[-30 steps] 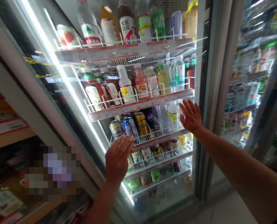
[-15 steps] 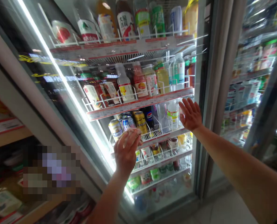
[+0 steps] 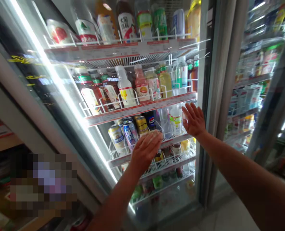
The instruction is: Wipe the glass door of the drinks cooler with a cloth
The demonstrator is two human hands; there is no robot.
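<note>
A pale cloth (image 3: 155, 134), possibly paper, is held under the left hand (image 3: 144, 150) at the glass door (image 3: 173, 196) of a drinks cooler (image 3: 220, 86), in front of the middle shelves. The grip there is narrow: the fingers are held together and laid nearly flat over the cloth, presumably so that it is spread against the pane. The right hand (image 3: 194, 120) is bare and spread wide at the right side of the same door; it seems to be placed there for steadying, though contact with the glass cannot be confirmed.

Beyond the pane, bottles (image 3: 126, 88) and cans (image 3: 129, 131) are lined up on wire-fronted shelves (image 3: 176, 141), labels mostly turned outward, probably so that they can be read from outside. The round Pepsi emblem can be recognised on a dark bottle (image 3: 152, 121), just right of a gold can (image 3: 141, 124). A "00" is shown on a pink bottle (image 3: 142, 85) above. Chinese characters are printed on a brown bottle (image 3: 126, 24) on the top shelf; the price strips (image 3: 142, 107) are too blurred to be read.
</note>
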